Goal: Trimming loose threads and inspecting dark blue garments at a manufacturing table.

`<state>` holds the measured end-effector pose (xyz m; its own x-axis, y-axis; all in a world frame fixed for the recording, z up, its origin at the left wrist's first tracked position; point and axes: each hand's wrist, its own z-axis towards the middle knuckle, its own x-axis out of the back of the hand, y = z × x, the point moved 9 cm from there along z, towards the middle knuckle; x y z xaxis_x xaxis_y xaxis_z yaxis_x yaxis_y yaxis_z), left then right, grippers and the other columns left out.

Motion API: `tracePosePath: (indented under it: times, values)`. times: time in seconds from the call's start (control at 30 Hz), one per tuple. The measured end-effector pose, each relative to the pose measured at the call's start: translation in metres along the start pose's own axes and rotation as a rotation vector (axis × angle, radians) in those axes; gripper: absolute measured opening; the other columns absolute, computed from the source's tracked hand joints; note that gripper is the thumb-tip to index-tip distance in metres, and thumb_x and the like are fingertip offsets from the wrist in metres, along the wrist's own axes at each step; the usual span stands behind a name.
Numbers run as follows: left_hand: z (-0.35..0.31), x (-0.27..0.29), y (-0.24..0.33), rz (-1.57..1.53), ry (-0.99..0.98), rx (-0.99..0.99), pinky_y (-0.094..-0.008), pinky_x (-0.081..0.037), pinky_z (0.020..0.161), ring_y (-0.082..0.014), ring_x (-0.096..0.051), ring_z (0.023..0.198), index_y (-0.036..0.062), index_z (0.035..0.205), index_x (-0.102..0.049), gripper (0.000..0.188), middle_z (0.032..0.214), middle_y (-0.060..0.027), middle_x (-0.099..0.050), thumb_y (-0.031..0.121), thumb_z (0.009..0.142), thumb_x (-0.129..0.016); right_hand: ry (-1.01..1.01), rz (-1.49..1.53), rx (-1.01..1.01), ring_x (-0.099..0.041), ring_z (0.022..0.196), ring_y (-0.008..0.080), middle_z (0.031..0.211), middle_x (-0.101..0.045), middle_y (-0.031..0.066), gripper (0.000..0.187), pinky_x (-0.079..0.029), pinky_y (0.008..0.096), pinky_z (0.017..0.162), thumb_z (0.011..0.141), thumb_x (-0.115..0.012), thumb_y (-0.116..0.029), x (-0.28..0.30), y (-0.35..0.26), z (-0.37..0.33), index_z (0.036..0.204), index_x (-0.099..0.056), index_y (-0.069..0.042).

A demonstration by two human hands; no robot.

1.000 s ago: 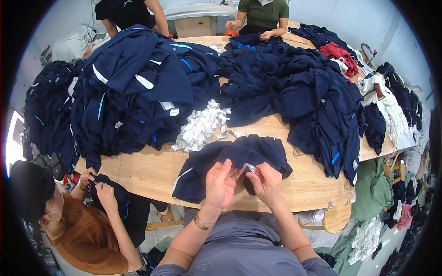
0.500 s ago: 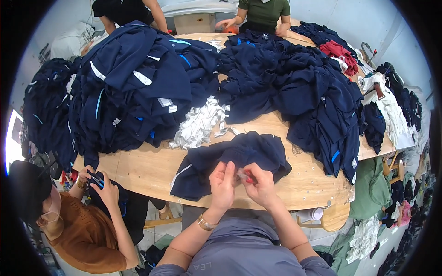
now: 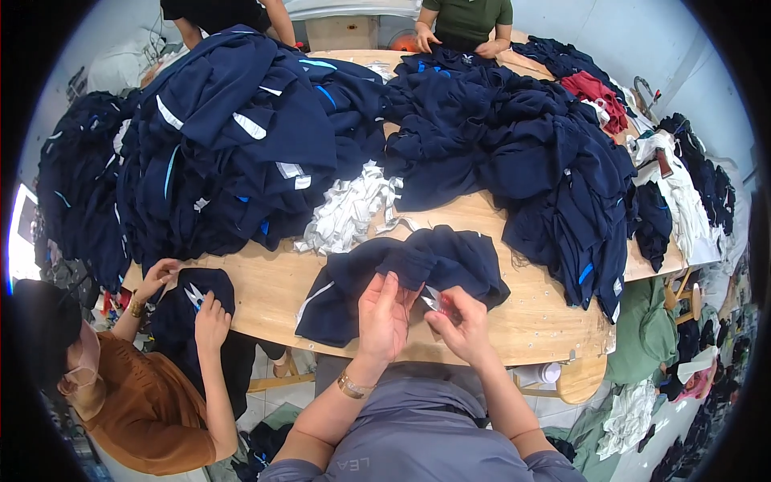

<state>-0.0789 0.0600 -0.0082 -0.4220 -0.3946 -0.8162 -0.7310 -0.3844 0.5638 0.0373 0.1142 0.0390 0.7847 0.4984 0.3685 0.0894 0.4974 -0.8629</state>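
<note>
A navy garment (image 3: 470,261) lies bunched on the light wooden table in front of me, with a white strip along its left edge. My left hand (image 3: 382,321), palm turned up, is closed on a gathered part of it and holds that part raised. In my right hand (image 3: 462,328) is a pair of thread snips (image 3: 432,300), their silver blades pointing at the raised cloth beside my left fingers. My right fingers hide most of the snips' handle. Whether the blades touch the cloth I cannot tell.
Beyond the garment is a heap of white strips (image 3: 349,210). Big navy garment piles stand at left (image 3: 241,161) and right (image 3: 554,177) on the wooden table (image 3: 265,301). At my left a co-worker (image 3: 152,394) holds blue-handled snips over navy cloth. Two more people stand across the table.
My left hand has taken up part of the garment and raised it. The snips' blades now show in my right hand. The left co-worker's hands have moved apart over their cloth.
</note>
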Motion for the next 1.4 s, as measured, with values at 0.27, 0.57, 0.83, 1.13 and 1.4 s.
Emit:
tracePosePath:
  times: [0.27, 0.57, 0.83, 1.13, 1.4]
  values:
    - [-0.003, 0.001, -0.003, -0.034, -0.015, 0.017, -0.0299, -0.051, 0.084, -0.0158, -0.061, 0.094, 0.0021, 0.111, -0.052, 0.024, 0.103, -0.0081, -0.061, 0.017, 0.098, -0.039, 0.13, -0.415, 0.266, -0.05, 0.048, 0.0196, 0.062, -0.05, 0.005, 0.03, -0.038, 0.0297, 0.043, 0.071, -0.075, -0.026, 0.002, -0.016, 0.006, 0.073, -0.054, -0.004]
    - [-0.006, -0.009, 0.001, 0.022, -0.03, -0.033, -0.029, -0.05, 0.08, -0.0136, -0.059, 0.092, 0.0015, 0.112, -0.052, 0.024, 0.103, -0.0077, -0.061, 0.016, 0.098, -0.039, 0.123, -0.467, 0.299, -0.05, 0.047, 0.0191, 0.062, -0.049, 0.0045, 0.03, -0.038, 0.029, 0.043, 0.07, -0.075, -0.027, 0.001, -0.021, 0.009, 0.073, -0.055, -0.004]
    - [-0.004, -0.004, 0.003, -0.008, -0.001, -0.016, -0.0298, -0.05, 0.084, -0.0158, -0.06, 0.094, 0.0014, 0.111, -0.051, 0.023, 0.103, -0.0084, -0.061, 0.016, 0.098, -0.039, 0.141, -0.389, 0.257, -0.051, 0.047, 0.0179, 0.063, -0.05, 0.0046, 0.03, -0.038, 0.0281, 0.043, 0.069, -0.076, -0.024, 0.004, -0.016, 0.005, 0.076, -0.056, -0.004]
    - [-0.009, -0.009, -0.006, 0.053, -0.098, -0.028, -0.0296, -0.05, 0.085, -0.014, -0.059, 0.092, -0.0015, 0.112, -0.05, 0.02, 0.103, -0.0089, -0.06, 0.008, 0.094, -0.046, 0.139, -0.286, 0.378, -0.051, 0.048, 0.0169, 0.059, -0.052, 0.0053, 0.028, -0.039, 0.0245, 0.044, 0.069, -0.072, -0.005, 0.0, -0.028, 0.009, 0.096, -0.063, -0.005]
    - [-0.009, -0.014, -0.002, 0.129, -0.084, -0.07, -0.0322, -0.048, 0.09, -0.0153, -0.057, 0.099, -0.0018, 0.116, -0.049, 0.025, 0.107, -0.0096, -0.058, 0.005, 0.092, -0.049, 0.302, 0.672, -0.28, -0.039, 0.057, 0.0001, 0.064, -0.049, -0.0068, 0.006, -0.031, 0.0163, 0.049, 0.086, -0.061, -0.007, -0.004, 0.021, 0.0, 0.085, -0.057, -0.002]
